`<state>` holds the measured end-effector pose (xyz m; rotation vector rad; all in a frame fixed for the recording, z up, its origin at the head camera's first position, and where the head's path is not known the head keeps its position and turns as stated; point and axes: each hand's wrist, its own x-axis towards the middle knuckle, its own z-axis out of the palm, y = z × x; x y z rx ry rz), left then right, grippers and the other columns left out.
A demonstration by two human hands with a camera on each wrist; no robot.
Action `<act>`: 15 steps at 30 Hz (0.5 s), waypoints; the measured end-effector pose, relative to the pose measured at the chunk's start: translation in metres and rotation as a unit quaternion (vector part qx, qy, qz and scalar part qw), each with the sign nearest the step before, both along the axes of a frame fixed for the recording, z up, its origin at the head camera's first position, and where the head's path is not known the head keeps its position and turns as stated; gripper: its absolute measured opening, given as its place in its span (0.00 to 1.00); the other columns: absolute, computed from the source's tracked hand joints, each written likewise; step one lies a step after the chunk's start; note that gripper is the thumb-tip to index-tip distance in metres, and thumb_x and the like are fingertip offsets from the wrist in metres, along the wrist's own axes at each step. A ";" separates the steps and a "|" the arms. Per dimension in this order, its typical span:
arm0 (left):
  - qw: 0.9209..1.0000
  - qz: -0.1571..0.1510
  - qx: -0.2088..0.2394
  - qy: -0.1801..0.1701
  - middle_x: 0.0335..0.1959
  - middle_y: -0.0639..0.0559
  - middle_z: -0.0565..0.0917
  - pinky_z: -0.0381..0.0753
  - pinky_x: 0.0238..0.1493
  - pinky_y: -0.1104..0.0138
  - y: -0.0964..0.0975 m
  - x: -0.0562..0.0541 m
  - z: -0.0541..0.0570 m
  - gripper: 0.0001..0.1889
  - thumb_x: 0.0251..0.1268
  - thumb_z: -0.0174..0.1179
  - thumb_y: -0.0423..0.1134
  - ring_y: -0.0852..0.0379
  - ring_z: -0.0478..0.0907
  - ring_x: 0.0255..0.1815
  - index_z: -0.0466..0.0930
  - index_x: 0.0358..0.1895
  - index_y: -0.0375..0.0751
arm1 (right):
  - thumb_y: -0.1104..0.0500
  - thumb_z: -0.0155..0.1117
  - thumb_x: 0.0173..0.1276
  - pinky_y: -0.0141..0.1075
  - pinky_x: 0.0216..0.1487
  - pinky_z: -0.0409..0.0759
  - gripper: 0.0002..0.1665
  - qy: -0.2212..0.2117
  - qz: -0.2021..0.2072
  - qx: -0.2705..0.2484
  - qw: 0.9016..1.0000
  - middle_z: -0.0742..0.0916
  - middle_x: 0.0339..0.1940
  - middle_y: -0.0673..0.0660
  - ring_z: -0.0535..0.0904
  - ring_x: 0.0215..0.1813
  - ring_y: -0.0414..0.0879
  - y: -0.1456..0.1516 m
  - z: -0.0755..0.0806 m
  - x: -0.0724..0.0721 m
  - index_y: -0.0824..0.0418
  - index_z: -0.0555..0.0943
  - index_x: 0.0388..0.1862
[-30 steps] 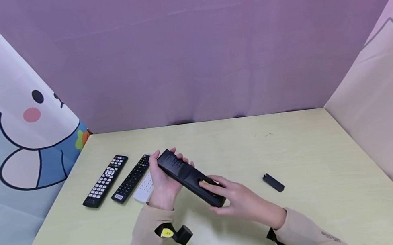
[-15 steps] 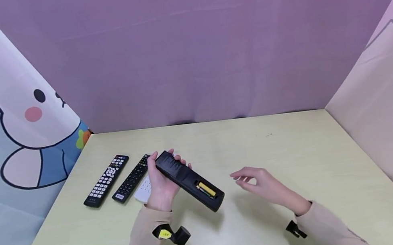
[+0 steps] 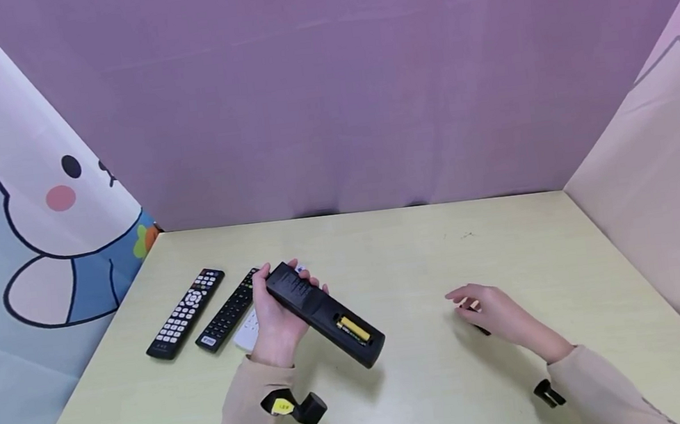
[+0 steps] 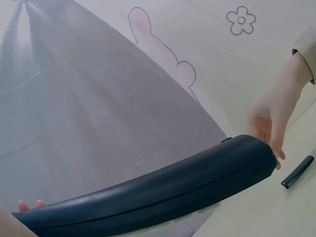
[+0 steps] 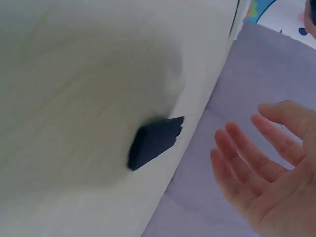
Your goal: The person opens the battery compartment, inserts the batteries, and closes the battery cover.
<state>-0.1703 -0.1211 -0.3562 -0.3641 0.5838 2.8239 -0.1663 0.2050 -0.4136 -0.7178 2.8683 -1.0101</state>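
My left hand [image 3: 278,322] grips a black remote control [image 3: 319,307] near one end, its back turned up. In the open battery compartment a yellow-and-black battery [image 3: 354,328] shows; whether a second lies beside it I cannot tell. My right hand [image 3: 497,310] hovers over the black battery cover [image 3: 484,330], mostly hiding it in the head view. The right wrist view shows that cover [image 5: 155,143] lying on the table, apart from the loosely bent fingers, which hold nothing. From the left wrist, the remote's long curved side [image 4: 148,192] fills the lower view.
Left of my left hand lie a black remote with white buttons [image 3: 184,315], another black remote [image 3: 227,311] and a white remote [image 3: 247,332], partly hidden. Fabric walls border the pale tabletop [image 3: 407,246] at the back and sides.
My right hand has left the battery compartment and moved right to above the battery cover. The battery has come into sight. My left hand still holds the remote, shifted slightly left.
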 end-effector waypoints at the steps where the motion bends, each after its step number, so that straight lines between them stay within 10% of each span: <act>1: 1.000 -0.001 0.000 0.001 0.23 0.52 0.69 0.66 0.41 0.61 0.000 0.000 0.000 0.19 0.58 0.41 0.57 0.55 0.67 0.25 0.63 0.42 0.47 | 0.69 0.58 0.57 0.34 0.33 0.76 0.15 0.006 -0.005 0.011 1.000 0.82 0.38 0.60 0.78 0.34 0.46 0.002 -0.001 0.000 0.69 0.77 0.45; 15: 1.000 0.001 0.007 -0.004 0.24 0.52 0.69 0.66 0.40 0.60 -0.002 0.001 -0.001 0.19 0.58 0.42 0.57 0.55 0.67 0.26 0.65 0.40 0.46 | 0.64 0.62 0.54 0.39 0.32 0.77 0.20 -0.039 -0.054 0.086 0.994 0.80 0.39 0.62 0.78 0.36 0.52 0.013 -0.014 -0.004 0.68 0.75 0.47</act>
